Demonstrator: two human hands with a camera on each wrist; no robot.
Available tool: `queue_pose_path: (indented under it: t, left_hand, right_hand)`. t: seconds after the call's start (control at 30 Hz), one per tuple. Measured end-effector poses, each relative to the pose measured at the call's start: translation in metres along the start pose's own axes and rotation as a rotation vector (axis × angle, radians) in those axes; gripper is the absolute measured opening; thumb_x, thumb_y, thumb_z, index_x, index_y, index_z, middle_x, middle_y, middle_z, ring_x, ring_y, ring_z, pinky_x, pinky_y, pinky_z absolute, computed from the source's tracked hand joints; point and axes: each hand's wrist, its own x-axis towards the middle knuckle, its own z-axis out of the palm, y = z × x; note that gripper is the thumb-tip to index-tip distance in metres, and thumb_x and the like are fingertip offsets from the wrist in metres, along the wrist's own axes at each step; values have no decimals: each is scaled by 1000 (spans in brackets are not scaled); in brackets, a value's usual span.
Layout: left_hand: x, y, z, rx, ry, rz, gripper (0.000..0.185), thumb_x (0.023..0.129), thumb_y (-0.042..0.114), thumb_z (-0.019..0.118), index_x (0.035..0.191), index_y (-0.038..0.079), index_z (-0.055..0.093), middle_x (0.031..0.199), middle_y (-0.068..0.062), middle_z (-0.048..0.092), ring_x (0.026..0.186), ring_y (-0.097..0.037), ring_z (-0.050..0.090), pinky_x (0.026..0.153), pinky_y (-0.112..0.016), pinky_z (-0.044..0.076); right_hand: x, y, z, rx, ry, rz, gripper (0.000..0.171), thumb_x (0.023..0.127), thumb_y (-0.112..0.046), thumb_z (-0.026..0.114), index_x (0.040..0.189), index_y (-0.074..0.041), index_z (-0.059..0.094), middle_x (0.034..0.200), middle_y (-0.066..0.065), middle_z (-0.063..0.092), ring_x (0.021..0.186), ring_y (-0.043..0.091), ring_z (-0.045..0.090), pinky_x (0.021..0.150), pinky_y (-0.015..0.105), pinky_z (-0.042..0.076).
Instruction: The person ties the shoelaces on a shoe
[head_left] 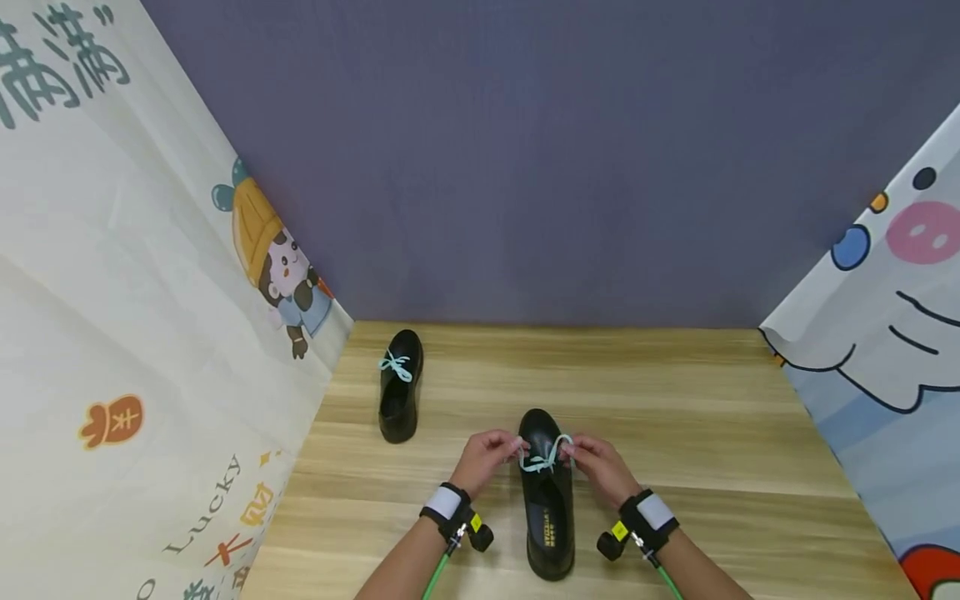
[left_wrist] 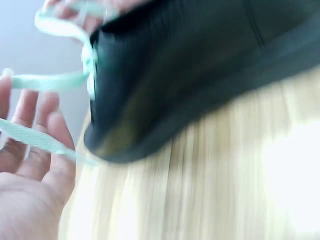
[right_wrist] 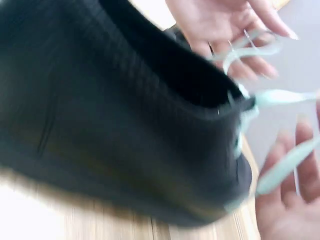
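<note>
A black lace-up shoe stands on the wooden surface between my hands, its toe pointing away from me. A flat mint-green shoelace crosses at its throat. To the shoe's left, my left hand pinches one side of the lace between thumb and fingertip. My right hand pinches the other side at the right. In the left wrist view, a strand of shoelace runs taut to the left fingertips and its tail hangs across the palm. Much the same shows in the right wrist view, with the shoelace leading to the right fingers.
Another black shoe, its mint-green lace tied in a bow, stands farther back on the left. Light wood-grain boards lie underneath. A dark grey-purple panel rises behind, with printed cloths at the left and right sides.
</note>
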Motion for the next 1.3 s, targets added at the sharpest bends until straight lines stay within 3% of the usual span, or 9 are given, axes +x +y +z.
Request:
queue_pose_path:
  t: [0.13, 0.23, 0.4, 0.5, 0.67, 0.83, 0.93, 1.1, 1.3]
  left_hand:
    - [-2, 7, -16, 179, -72, -84, 31, 102, 19, 60, 87, -8, 66, 88, -28, 68, 71, -22, 61, 65, -33, 52]
    - [-4, 9, -22, 309, -158, -139, 33, 102, 24, 60, 84, -4, 65, 78, -20, 68, 63, -15, 55, 57, -25, 45]
    - [-8, 5, -23, 621, -326, -107, 33, 98, 32, 64, 77, 7, 66, 64, 8, 58, 61, -3, 50, 58, -21, 41]
    - [-10, 2, -21, 666, -385, -89, 32, 97, 29, 65, 76, 6, 67, 61, 11, 55, 60, -1, 49, 58, -19, 40]
    - [-9, 1, -23, 560, -388, -62, 25, 101, 13, 59, 83, -3, 66, 65, 5, 56, 59, -2, 50, 57, -19, 41]
    - [-6, 3, -22, 254, -315, -85, 28, 104, 10, 52, 94, -15, 61, 76, -10, 61, 70, -9, 56, 68, -27, 50]
    - [-3, 2, -16, 118, -252, -77, 31, 104, 14, 54, 98, -16, 61, 84, -12, 64, 79, -16, 58, 77, -35, 51]
    - [1, -6, 3, -72, -162, -42, 33, 103, 15, 56, 103, -17, 61, 94, 2, 64, 90, -14, 57, 83, -35, 49]
    - [6, -13, 24, -327, -47, 22, 21, 102, 10, 55, 97, -5, 69, 97, 3, 68, 96, -13, 60, 85, -29, 48]
  right_hand:
    - [-7, -9, -21, -86, -194, 51, 28, 106, -4, 43, 100, 23, 45, 87, 1, 62, 77, 11, 59, 70, 27, 50]
    - [-9, -15, -29, -207, -281, 112, 31, 107, -7, 41, 101, 23, 44, 82, 1, 59, 71, 9, 57, 63, 25, 48]
    - [-8, -19, -22, -494, -347, 200, 33, 105, -19, 54, 96, 12, 58, 73, -2, 56, 61, 5, 52, 54, 22, 43]
    - [-7, -16, -16, -566, -392, 194, 29, 103, -20, 57, 89, 5, 63, 69, -6, 54, 57, 3, 48, 52, 19, 40]
    - [-8, -14, -17, -551, -412, 155, 23, 103, -12, 55, 87, 3, 62, 67, -3, 55, 57, 1, 48, 51, 18, 39]
    - [-6, -17, -19, -477, -344, 120, 24, 104, -13, 53, 94, 7, 62, 76, 12, 61, 68, 5, 56, 59, 24, 49]
    - [-4, -16, -14, -352, -276, 80, 28, 105, -11, 49, 99, 14, 59, 84, 6, 62, 75, 7, 58, 67, 28, 52]
    - [0, -9, 1, -85, -145, 57, 34, 107, -8, 45, 107, 26, 49, 93, -1, 64, 84, 9, 61, 76, 26, 53]
    - [6, -2, 18, 52, 62, 44, 22, 105, -10, 49, 106, 2, 68, 101, -3, 68, 99, 11, 60, 91, 27, 48]
